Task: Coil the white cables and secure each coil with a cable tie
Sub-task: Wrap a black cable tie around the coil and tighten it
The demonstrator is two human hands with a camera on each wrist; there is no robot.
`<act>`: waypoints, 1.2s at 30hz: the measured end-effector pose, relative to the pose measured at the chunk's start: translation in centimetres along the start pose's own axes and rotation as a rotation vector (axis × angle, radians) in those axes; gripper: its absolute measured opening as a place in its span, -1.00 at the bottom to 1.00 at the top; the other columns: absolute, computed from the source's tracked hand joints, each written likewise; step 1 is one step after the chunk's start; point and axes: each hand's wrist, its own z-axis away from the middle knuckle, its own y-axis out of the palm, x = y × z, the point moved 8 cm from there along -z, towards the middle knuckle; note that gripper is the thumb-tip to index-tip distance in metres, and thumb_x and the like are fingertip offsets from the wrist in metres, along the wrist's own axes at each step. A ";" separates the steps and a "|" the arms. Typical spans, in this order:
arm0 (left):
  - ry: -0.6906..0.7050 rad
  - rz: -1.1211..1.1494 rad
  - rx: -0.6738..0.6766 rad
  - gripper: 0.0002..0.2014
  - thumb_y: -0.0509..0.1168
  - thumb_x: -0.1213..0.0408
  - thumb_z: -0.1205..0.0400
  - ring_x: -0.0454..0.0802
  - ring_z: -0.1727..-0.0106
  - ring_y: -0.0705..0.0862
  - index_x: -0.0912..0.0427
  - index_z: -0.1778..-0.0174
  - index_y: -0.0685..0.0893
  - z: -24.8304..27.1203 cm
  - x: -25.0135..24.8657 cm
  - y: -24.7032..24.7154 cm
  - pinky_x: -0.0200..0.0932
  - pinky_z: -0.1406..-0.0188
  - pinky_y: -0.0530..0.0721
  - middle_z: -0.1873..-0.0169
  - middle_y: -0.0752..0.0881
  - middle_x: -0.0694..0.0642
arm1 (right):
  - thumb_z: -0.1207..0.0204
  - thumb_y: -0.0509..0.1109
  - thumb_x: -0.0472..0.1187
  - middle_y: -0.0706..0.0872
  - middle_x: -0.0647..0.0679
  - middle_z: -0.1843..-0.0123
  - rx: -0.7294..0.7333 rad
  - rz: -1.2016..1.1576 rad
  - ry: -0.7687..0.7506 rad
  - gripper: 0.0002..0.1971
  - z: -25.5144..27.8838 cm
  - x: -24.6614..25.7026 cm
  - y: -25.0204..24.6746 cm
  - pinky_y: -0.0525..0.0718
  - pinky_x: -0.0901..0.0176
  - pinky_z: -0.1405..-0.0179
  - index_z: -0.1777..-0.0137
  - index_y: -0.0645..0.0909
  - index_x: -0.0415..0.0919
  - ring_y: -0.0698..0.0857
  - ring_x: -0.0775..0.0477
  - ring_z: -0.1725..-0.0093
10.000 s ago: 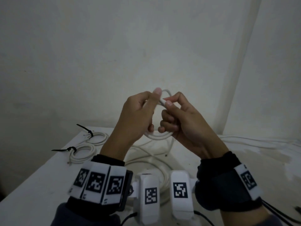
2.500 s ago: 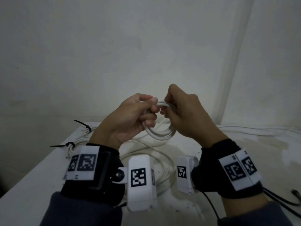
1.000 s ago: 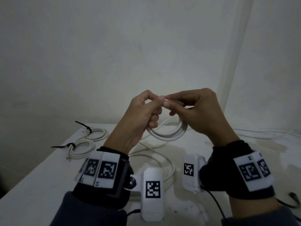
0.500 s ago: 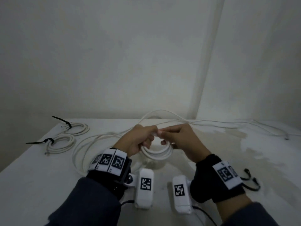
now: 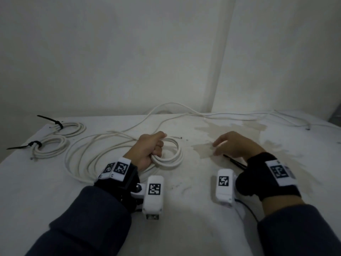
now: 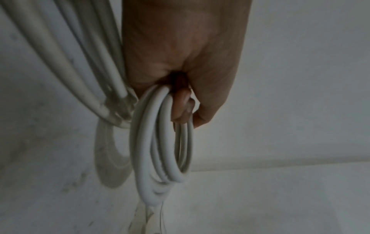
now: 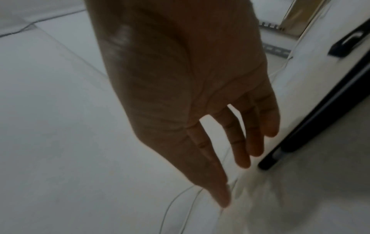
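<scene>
The white table (image 5: 184,228) carries everything: a long loose cable (image 5: 88,145) sprawls left of centre, and 2 tied coils (image 5: 53,145) sit at the far left, apparently parked as done. The left hand (image 5: 147,152) curls round the fresh coil (image 5: 171,156), likely to stop it springing apart. The right hand (image 5: 234,145), fingers spread and empty, hovers just above a black cable tie (image 5: 234,162), presumably to pick it up

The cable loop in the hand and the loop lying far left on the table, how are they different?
The held coil has no tie; the tied coil wears a black cable tie. The left hand grips the held coil; the tied coil lies untouched on the table. Both are white.
</scene>
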 end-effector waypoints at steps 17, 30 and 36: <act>0.000 0.032 0.046 -0.77 0.22 0.38 -0.67 -0.22 0.75 0.16 0.19 0.32 0.43 -0.7 0.7 -0.2 -0.41 0.82 0.13 0.71 0.30 -0.07 | -0.25 0.61 -0.48 0.63 -0.01 0.40 -0.092 0.026 0.107 -0.77 -1.3 -3.0 -0.8 0.53 0.22 0.18 0.07 0.79 -0.36 0.61 -0.11 0.14; 0.001 0.028 0.065 -0.73 0.21 0.39 -0.67 -0.23 0.75 0.16 0.17 0.36 0.40 -1.0 0.9 -0.2 -0.42 0.83 0.15 0.69 0.28 -0.06 | -0.28 0.66 -0.30 0.61 0.03 0.41 -0.250 -0.086 0.063 -0.88 -1.0 -3.0 -2.5 0.48 0.24 0.19 0.24 0.77 -0.20 0.60 -0.04 0.16; 0.004 0.039 0.066 -0.73 0.20 0.39 -0.68 -0.23 0.74 0.16 0.17 0.35 0.40 -1.0 0.9 -0.2 -0.43 0.82 0.15 0.68 0.29 -0.06 | -0.40 0.59 -0.20 0.66 0.02 0.38 -0.308 -0.471 -0.158 -0.79 0.6 2.3 -3.4 0.51 0.38 0.48 0.37 0.64 -0.19 0.60 0.04 0.33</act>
